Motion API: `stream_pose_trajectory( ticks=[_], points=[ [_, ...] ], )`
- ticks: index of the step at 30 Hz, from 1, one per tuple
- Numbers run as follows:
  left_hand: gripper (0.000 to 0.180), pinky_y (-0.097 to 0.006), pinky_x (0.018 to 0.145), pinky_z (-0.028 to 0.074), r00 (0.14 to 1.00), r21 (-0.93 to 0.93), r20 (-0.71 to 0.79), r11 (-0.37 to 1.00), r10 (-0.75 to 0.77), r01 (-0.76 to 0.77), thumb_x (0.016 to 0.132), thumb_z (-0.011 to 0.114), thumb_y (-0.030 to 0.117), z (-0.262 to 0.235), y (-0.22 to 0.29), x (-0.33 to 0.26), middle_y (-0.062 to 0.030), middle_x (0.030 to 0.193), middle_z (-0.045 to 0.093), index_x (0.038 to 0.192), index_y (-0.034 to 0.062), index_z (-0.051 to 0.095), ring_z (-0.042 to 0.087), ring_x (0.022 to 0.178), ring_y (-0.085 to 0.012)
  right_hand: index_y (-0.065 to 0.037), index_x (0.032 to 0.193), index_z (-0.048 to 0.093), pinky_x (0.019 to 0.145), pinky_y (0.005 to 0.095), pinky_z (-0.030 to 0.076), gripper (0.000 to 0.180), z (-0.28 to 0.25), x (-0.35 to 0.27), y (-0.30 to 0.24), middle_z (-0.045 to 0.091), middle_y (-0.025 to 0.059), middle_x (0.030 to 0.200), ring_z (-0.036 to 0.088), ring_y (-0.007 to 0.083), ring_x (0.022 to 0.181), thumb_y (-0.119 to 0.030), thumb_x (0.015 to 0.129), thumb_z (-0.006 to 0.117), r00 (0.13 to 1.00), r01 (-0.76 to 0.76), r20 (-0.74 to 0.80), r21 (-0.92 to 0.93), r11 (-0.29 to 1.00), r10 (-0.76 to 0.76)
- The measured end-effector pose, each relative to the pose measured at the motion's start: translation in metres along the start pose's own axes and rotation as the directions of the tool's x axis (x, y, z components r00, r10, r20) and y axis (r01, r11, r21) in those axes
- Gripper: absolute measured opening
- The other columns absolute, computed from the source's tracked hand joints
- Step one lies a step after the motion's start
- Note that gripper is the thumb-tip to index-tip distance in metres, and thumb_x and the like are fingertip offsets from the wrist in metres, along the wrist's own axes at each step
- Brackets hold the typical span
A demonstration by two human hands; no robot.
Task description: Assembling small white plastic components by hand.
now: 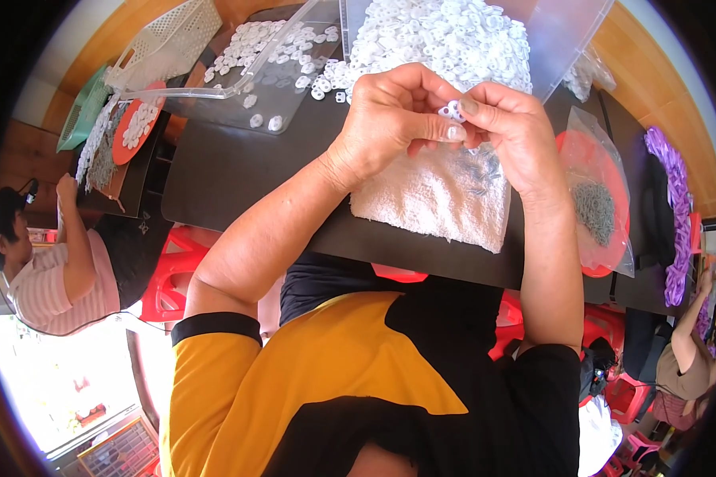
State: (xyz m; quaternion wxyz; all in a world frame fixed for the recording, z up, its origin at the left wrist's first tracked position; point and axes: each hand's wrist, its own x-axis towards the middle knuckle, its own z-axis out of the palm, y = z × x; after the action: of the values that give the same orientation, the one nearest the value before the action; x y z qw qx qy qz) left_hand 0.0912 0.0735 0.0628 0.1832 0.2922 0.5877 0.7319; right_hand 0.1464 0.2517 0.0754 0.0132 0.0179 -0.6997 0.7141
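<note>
My left hand (pixel 386 119) and my right hand (pixel 513 131) meet above the table, their fingertips pinched around a small white plastic piece (pixel 452 110) with dark holes. Part of that piece is hidden by my thumbs. Below them lies a cream towel (pixel 422 195), with several thin grey metal bits (pixel 482 171) scattered on its right part. Just beyond my hands stands a clear plastic bin (pixel 563 40) heaped with white plastic pieces (pixel 445 40). To the right of my right hand, a pile of small grey metal parts (pixel 593 213) sits with a clear bag on a red plate (pixel 612 163).
Loose white pieces lie by a clear lid (pixel 250 87) at the back left, near a white basket (pixel 175 40). A purple bundle (pixel 670 215) lies at the far right. Co-workers sit at left (pixel 64 270) and right (pixel 684 358). Red stools (pixel 171 274) stand under the dark table (pixel 231 171).
</note>
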Motion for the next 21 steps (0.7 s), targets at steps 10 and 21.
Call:
stream_pose_trajectory(
  ticks=[10,21],
  points=[
    [0.022,-0.019,0.043,0.041,0.996,-0.028,0.0,0.996,-0.088,0.088,0.075,0.072,-0.009,-0.004,0.007,-0.001,-0.0078,0.075,0.067,0.094,-0.0007,0.061,0.061,0.058,-0.0094,-0.001,0.083,0.066,0.065,0.0234,0.045,0.023,0.008,-0.003,-0.002,0.063,0.0028,0.072,0.058,0.01,0.066,-0.024,0.087,0.068,0.999,0.047,0.03,-0.095,0.994,-0.044],
    [0.026,-0.019,0.045,0.042,0.992,-0.039,0.118,0.998,-0.033,0.038,0.075,0.077,-0.002,-0.005,0.006,0.003,-0.0064,0.081,0.068,0.096,0.001,0.062,0.061,0.063,-0.0082,-0.001,0.079,0.065,0.06,0.0232,0.043,0.024,-0.002,-0.004,-0.004,0.06,0.0029,0.065,0.057,0.0101,0.061,-0.024,0.088,0.066,0.996,0.003,0.084,-0.043,0.999,0.0]
  ],
)
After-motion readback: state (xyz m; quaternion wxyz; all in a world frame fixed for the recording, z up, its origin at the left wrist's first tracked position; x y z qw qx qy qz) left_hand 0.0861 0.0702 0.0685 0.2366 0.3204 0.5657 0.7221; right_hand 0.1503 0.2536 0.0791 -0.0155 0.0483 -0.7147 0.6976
